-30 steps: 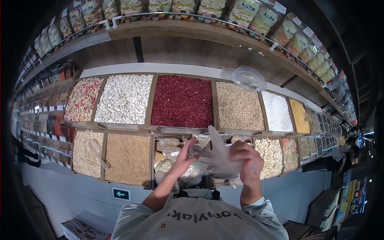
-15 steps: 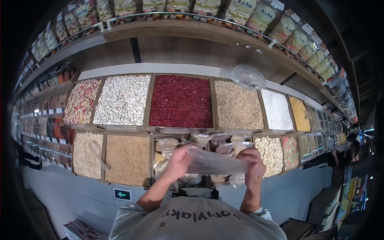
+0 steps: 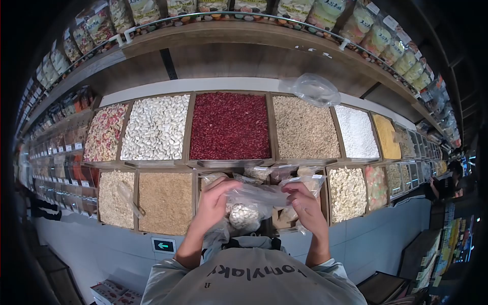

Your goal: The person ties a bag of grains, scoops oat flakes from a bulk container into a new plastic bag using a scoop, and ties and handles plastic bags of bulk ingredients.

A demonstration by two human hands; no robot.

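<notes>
A thin clear plastic bag (image 3: 259, 194) is stretched sideways between my two hands. My left hand (image 3: 214, 202) pinches its left end, with the fingers closed on the plastic. At the right end, my right hand (image 3: 305, 203) grips the bag between thumb and fingers. Below and behind the bag lie bagged goods, among them a clear bag of white beans (image 3: 244, 216), in the open bins in front of my body. The bin of dark red beans (image 3: 230, 126) is just beyond my hands.
Around are bins of white beans (image 3: 156, 127), brown grain (image 3: 165, 202), beige grain (image 3: 306, 127) and pale flakes (image 3: 347, 194). A clear scoop (image 3: 130, 199) rests in the left bin. A clear round container (image 3: 316, 90) sits at the back ledge. A person (image 3: 447, 185) is at the far right.
The bag was bunched upright, then spread wide, and is now a narrower band between my hands. My left hand moved left since the half-second-old frame, and my right hand shifted slightly left.
</notes>
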